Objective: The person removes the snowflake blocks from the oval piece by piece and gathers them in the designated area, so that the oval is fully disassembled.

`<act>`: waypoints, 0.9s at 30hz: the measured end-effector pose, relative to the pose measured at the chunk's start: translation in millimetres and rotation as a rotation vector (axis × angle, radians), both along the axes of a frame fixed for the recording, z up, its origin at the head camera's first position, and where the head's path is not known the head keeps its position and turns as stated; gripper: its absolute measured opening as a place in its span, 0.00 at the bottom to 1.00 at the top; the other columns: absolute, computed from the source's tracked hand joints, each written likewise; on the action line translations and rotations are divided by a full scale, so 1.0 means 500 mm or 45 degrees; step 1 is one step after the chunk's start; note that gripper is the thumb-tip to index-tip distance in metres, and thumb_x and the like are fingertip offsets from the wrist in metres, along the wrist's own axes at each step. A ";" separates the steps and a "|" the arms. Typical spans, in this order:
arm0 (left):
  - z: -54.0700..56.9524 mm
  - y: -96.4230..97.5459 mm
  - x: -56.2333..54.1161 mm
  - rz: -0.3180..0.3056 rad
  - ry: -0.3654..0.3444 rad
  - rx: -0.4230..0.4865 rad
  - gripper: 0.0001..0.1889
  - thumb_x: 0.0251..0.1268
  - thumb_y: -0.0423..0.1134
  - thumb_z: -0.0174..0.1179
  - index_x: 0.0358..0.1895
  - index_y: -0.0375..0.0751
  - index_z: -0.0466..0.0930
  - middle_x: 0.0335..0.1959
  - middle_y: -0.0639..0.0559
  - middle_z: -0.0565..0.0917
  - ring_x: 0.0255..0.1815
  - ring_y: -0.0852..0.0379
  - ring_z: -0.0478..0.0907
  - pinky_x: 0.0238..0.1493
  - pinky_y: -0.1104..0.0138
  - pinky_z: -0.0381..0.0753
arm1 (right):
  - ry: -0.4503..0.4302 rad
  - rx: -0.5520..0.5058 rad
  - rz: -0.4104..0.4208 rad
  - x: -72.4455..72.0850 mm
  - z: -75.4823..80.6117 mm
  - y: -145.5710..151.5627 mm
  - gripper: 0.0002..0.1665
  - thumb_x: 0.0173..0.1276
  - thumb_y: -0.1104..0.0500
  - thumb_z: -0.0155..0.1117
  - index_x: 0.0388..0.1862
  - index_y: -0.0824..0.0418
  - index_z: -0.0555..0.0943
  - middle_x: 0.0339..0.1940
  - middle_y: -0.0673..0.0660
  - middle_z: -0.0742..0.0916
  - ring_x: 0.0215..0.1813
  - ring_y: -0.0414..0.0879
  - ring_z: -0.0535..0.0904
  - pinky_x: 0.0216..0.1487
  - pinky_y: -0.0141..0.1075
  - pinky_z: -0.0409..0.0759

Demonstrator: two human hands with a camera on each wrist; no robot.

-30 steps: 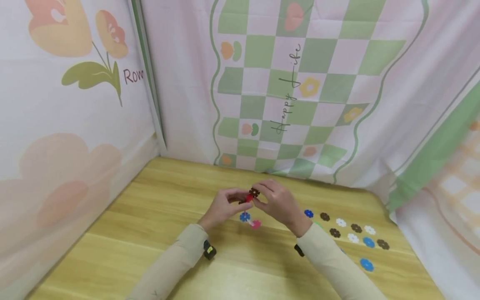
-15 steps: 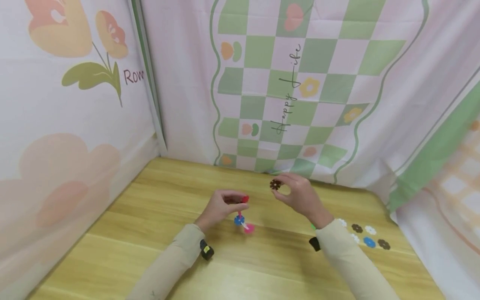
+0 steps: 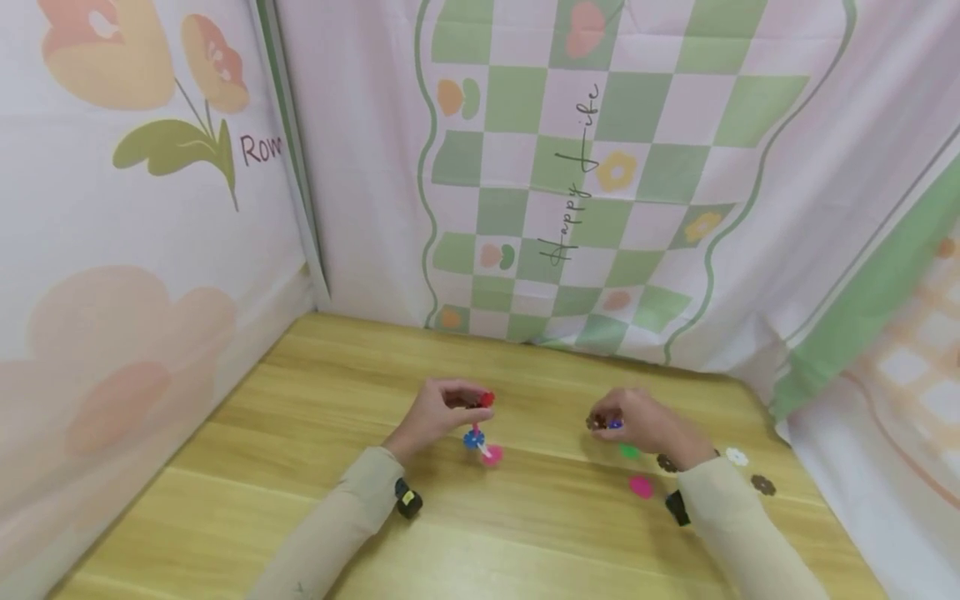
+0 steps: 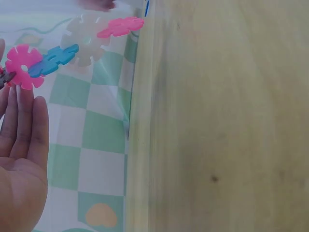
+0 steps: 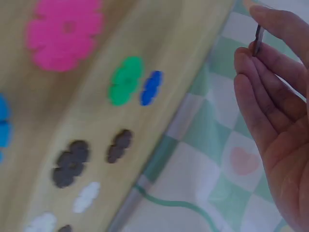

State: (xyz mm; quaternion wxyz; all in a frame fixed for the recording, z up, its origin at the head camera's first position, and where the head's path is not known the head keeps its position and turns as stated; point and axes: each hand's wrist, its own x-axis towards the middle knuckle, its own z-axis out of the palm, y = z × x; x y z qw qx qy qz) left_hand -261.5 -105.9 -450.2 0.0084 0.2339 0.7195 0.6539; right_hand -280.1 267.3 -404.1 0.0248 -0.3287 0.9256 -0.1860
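My left hand [image 3: 435, 414] pinches one end of a chain of interlocking flower-shaped plastic discs. At that end are a red disc [image 3: 487, 399] and a dark brown disc [image 4: 5, 78], partly hidden by the fingers. A pink disc [image 4: 24, 66], blue disc [image 4: 54, 60], translucent white disc [image 4: 87, 39] and another pink disc [image 4: 121, 27] follow, hanging below the hand. To the right, my right hand [image 3: 647, 423] pinches a loose dark brown disc [image 5: 258, 41] between thumb and fingers, low over the wooden table. In the head view, a dark blue disc [image 3: 615, 424] shows beside its fingertips.
Loose discs lie on the table [image 3: 300, 500] around the right forearm: a green disc [image 3: 628, 451], a pink disc [image 3: 641, 487], a brown disc [image 3: 762, 485] and a white disc [image 3: 737, 456], with others partly covered. A patterned curtain [image 3: 510, 225] borders the table's far edge.
My right hand has moved away from the left hand, rightward and then down towards the loose discs, carrying the brown disc. The left hand has shifted slightly left, still holding the chain.
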 end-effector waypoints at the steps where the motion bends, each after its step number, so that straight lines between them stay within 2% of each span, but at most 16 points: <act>1: 0.000 0.001 -0.001 -0.005 0.000 -0.006 0.17 0.62 0.39 0.78 0.52 0.37 0.89 0.45 0.45 0.92 0.43 0.59 0.88 0.47 0.69 0.90 | -0.005 0.001 0.014 0.000 -0.012 0.005 0.09 0.68 0.58 0.77 0.44 0.59 0.91 0.40 0.51 0.92 0.41 0.43 0.89 0.43 0.41 0.91; 5: 0.000 0.004 -0.002 -0.022 0.000 -0.031 0.18 0.61 0.41 0.78 0.52 0.39 0.90 0.46 0.45 0.92 0.44 0.57 0.89 0.48 0.69 0.90 | -0.009 0.007 0.022 0.006 -0.044 0.017 0.08 0.65 0.60 0.79 0.42 0.60 0.91 0.38 0.52 0.93 0.37 0.40 0.87 0.38 0.34 0.88; 11: 0.000 0.004 -0.003 -0.019 -0.023 -0.053 0.17 0.61 0.43 0.78 0.52 0.43 0.90 0.47 0.47 0.92 0.46 0.55 0.88 0.49 0.68 0.90 | -0.053 0.005 0.007 0.005 -0.065 0.025 0.09 0.63 0.61 0.80 0.41 0.61 0.91 0.37 0.53 0.91 0.33 0.35 0.79 0.33 0.28 0.79; 15: 0.000 0.004 -0.003 -0.019 -0.010 -0.047 0.17 0.61 0.43 0.78 0.52 0.42 0.90 0.46 0.47 0.92 0.45 0.55 0.88 0.49 0.68 0.90 | -0.078 0.002 0.002 0.002 -0.066 0.027 0.10 0.63 0.60 0.80 0.42 0.63 0.91 0.38 0.54 0.92 0.36 0.37 0.83 0.35 0.29 0.83; 18: 0.001 0.005 -0.002 -0.021 0.001 -0.045 0.17 0.61 0.42 0.78 0.52 0.42 0.90 0.46 0.47 0.92 0.45 0.56 0.88 0.49 0.68 0.90 | -0.077 -0.009 -0.002 -0.002 -0.060 0.025 0.13 0.64 0.59 0.80 0.42 0.65 0.90 0.39 0.56 0.92 0.37 0.40 0.86 0.37 0.31 0.86; 21: 0.002 0.008 0.000 -0.023 0.007 -0.053 0.18 0.61 0.40 0.79 0.53 0.41 0.89 0.46 0.46 0.92 0.45 0.57 0.88 0.49 0.68 0.90 | -0.029 -0.029 -0.006 -0.002 -0.044 0.018 0.18 0.65 0.57 0.80 0.47 0.68 0.89 0.41 0.59 0.92 0.40 0.45 0.87 0.40 0.39 0.90; 24: 0.006 0.010 0.001 -0.021 0.016 -0.066 0.19 0.60 0.39 0.79 0.53 0.40 0.89 0.46 0.45 0.91 0.45 0.58 0.88 0.50 0.68 0.89 | 0.023 -0.053 0.002 0.004 -0.015 -0.003 0.23 0.67 0.54 0.78 0.52 0.69 0.88 0.46 0.62 0.91 0.44 0.51 0.88 0.46 0.47 0.91; 27: 0.009 0.014 0.000 -0.015 0.036 -0.080 0.19 0.60 0.39 0.79 0.53 0.39 0.89 0.47 0.44 0.91 0.45 0.58 0.87 0.52 0.67 0.89 | 0.050 -0.074 0.009 0.013 0.019 -0.039 0.24 0.70 0.49 0.76 0.54 0.66 0.88 0.50 0.60 0.92 0.48 0.52 0.89 0.52 0.50 0.90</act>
